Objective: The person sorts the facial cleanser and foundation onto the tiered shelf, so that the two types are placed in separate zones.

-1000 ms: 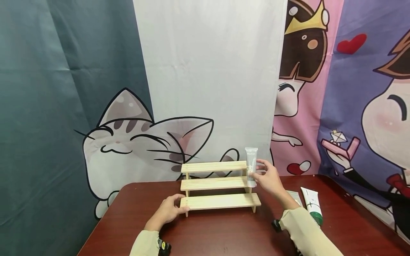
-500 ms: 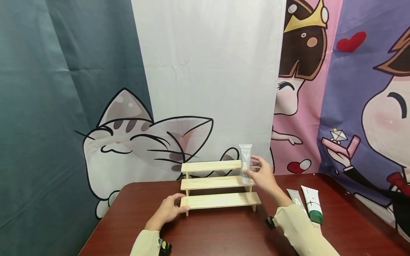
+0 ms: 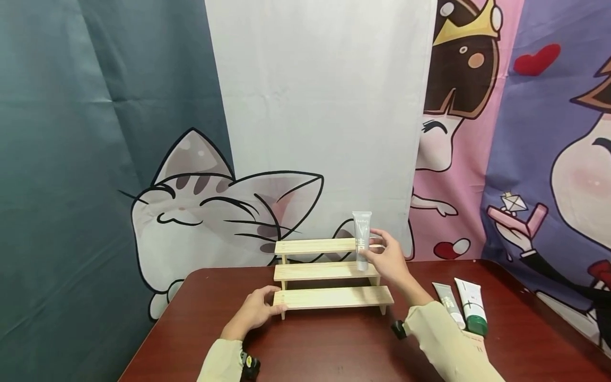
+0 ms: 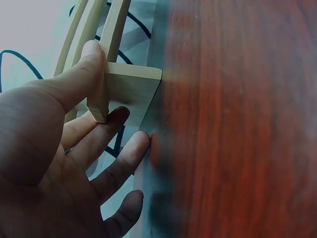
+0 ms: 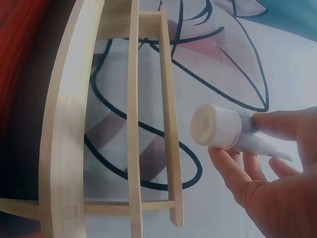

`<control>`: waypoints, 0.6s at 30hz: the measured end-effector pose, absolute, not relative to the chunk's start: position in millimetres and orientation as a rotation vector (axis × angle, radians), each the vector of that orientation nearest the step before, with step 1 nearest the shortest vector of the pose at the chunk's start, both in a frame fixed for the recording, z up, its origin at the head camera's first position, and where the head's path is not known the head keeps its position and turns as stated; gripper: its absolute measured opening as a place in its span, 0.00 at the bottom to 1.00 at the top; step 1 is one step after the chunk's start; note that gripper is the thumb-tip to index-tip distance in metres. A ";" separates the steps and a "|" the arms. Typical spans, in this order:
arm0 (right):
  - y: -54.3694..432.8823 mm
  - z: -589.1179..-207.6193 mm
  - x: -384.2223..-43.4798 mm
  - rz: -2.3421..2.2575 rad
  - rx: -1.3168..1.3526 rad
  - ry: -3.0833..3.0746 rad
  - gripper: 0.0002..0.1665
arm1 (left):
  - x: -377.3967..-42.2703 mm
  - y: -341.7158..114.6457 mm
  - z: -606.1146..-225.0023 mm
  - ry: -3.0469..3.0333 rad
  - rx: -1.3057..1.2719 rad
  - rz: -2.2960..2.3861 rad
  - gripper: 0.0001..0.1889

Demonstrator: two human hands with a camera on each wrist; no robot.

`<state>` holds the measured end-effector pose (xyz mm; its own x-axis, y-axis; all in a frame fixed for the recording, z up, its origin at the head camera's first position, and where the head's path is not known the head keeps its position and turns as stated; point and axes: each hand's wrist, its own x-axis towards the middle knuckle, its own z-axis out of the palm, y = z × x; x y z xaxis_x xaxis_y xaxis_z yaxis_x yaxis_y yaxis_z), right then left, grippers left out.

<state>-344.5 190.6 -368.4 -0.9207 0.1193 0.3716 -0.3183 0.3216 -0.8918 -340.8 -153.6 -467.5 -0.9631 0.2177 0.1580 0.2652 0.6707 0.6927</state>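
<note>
A three-step wooden rack [image 3: 329, 298] of pale slats stands on the table. At its left end my left hand [image 3: 255, 309] pinches the lowest step. In the left wrist view, the thumb lies over the slat [image 4: 133, 71] and fingertips reach under it. My right hand [image 3: 389, 260] holds a grey squeeze tube [image 3: 362, 233] upright, white cap down, in front of the right part of the upper steps. The right wrist view shows the tube's white cap [image 5: 216, 126] apart from the slats, gripped between thumb and fingers.
Right of the rack, on the dark red table [image 3: 334, 350], lie another grey tube [image 3: 448, 303] and a white tube with a green cap [image 3: 471, 307]. A pale item [image 3: 477, 342] shows partly behind the right sleeve. A printed cloth [image 3: 315, 116] hangs behind the table.
My right hand has carried the grey tube left and slightly up, from the rack's right end. Its forearm now uncovers the tubes on the table. My left hand keeps its hold.
</note>
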 end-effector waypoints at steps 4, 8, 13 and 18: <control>188.2 -368.9 -346.4 1.657 0.183 -2.211 0.38 | -339.7 -153.4 -468.0 -2.815 -0.407 -1.174 0.30; 185.5 -363.1 -345.4 1.655 0.197 -2.209 0.39 | -340.9 -151.5 -467.6 -2.809 -0.410 -1.163 0.30; 180.3 -363.0 -350.5 1.630 0.229 -2.198 0.38 | -339.8 -151.8 -467.0 -2.809 -0.409 -1.160 0.29; 173.2 -362.7 -354.2 1.652 0.254 -2.189 0.39 | -338.5 -152.2 -466.6 -2.819 -0.404 -1.148 0.29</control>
